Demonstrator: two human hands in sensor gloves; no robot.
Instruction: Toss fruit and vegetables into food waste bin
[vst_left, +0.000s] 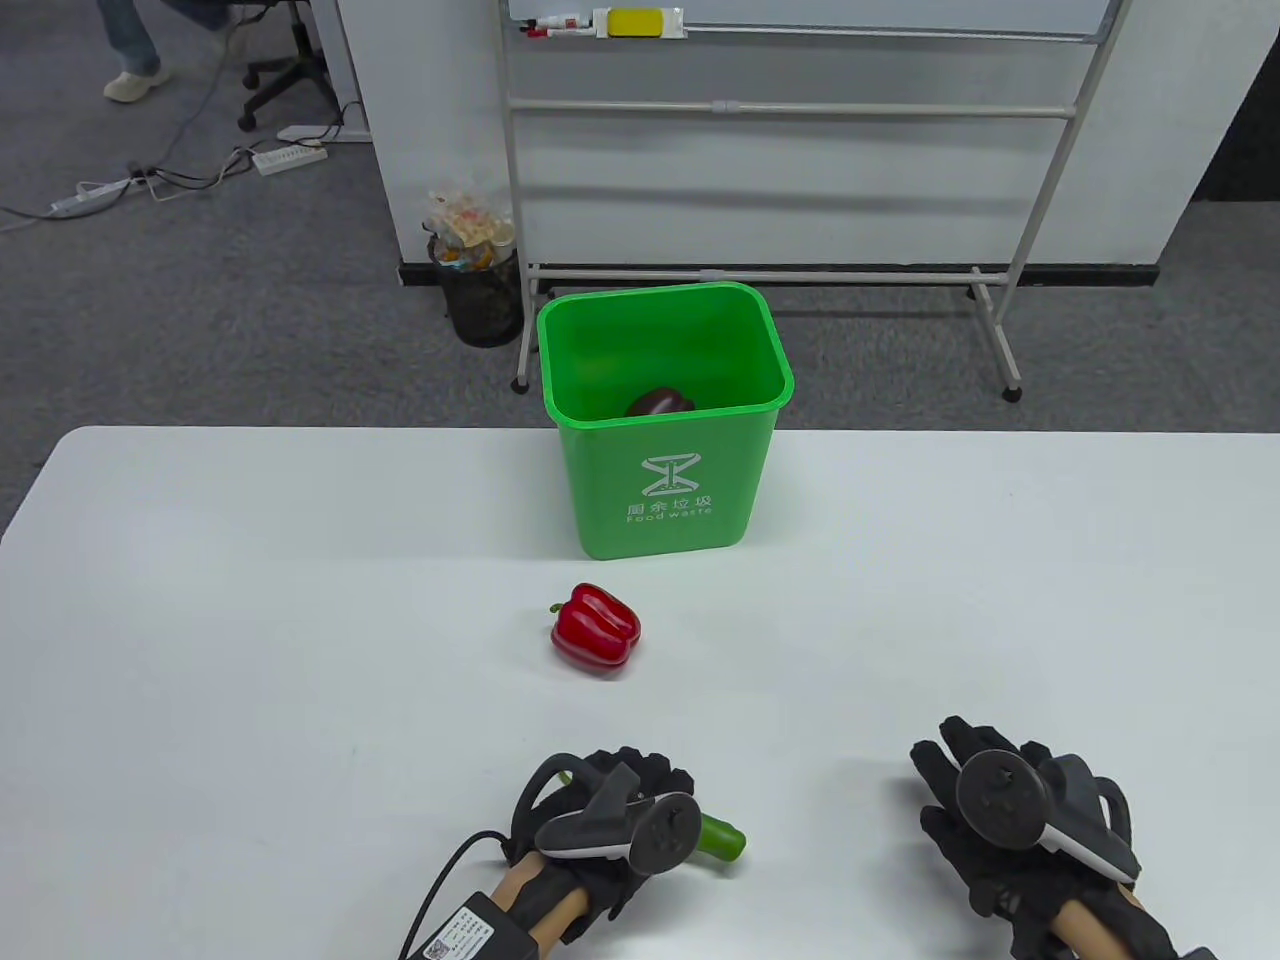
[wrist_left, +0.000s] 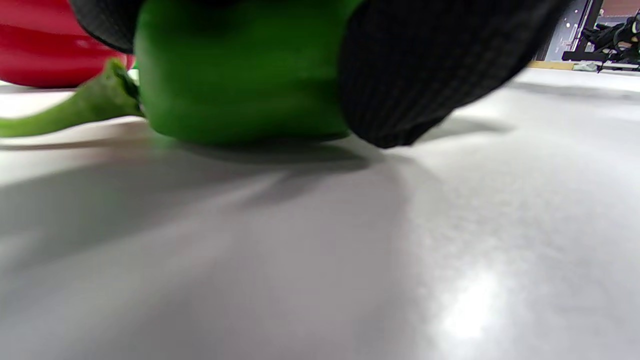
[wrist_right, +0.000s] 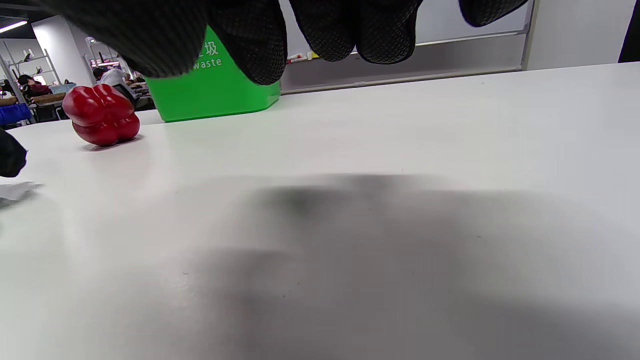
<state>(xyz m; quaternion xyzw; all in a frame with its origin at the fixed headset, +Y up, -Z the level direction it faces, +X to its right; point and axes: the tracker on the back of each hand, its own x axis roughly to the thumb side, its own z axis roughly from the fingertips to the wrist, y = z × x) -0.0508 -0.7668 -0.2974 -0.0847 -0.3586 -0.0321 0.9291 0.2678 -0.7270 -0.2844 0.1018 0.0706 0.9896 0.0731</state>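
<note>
A green food waste bin (vst_left: 660, 480) stands on the white table (vst_left: 250, 600) at the middle back, with a dark purple vegetable (vst_left: 660, 402) inside. A red bell pepper (vst_left: 595, 630) lies in front of the bin. My left hand (vst_left: 625, 800) grips a green pepper (vst_left: 722, 838) that rests on the table near the front edge; in the left wrist view my fingers (wrist_left: 415, 75) wrap the green pepper (wrist_left: 240, 75), its stem pointing left. My right hand (vst_left: 1010, 810) hovers open and empty over the table at the front right. The right wrist view shows the bin (wrist_right: 215, 90) and red pepper (wrist_right: 101, 115).
A whiteboard stand (vst_left: 800, 150) is behind the table. A black mesh trash can (vst_left: 480, 290) full of wrappers stands on the floor at the back left of the bin. Cables and a power strip (vst_left: 290, 157) lie on the carpet.
</note>
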